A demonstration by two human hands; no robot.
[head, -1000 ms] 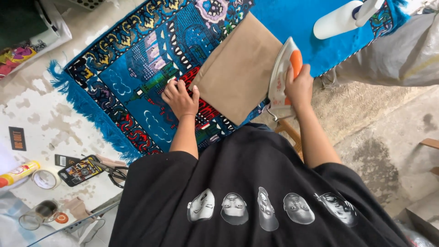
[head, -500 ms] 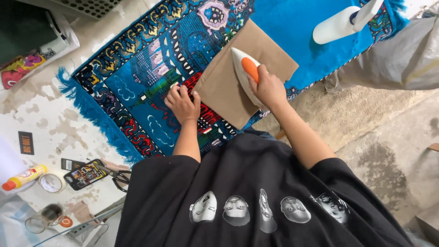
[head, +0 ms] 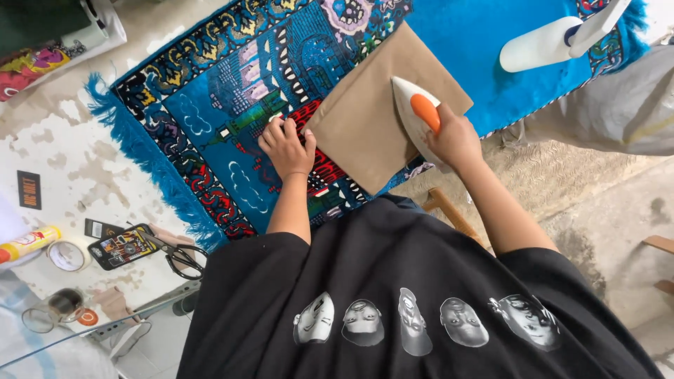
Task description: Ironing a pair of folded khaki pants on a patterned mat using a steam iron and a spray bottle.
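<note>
A folded tan cloth (head: 368, 105) lies on a blue patterned rug (head: 232, 98) with a fringed edge, spread over a white worn table. My right hand (head: 456, 140) grips the orange handle of a white iron (head: 415, 116), which rests flat on the right part of the cloth. My left hand (head: 286, 146) presses down on the rug at the cloth's left corner, fingers spread. My black printed shirt fills the lower part of the view.
A white spray bottle (head: 544, 43) lies on the rug's plain blue part at the top right. Scissors (head: 179, 256), a phone (head: 123, 247), a tape roll (head: 67, 256) and a yellow tube (head: 28, 243) sit at the left. A wooden stool part (head: 453, 210) shows below the table edge.
The iron was held tilted up off the cloth's right edge; it has come down and slid left onto the cloth. My left hand stays at the cloth's corner.
</note>
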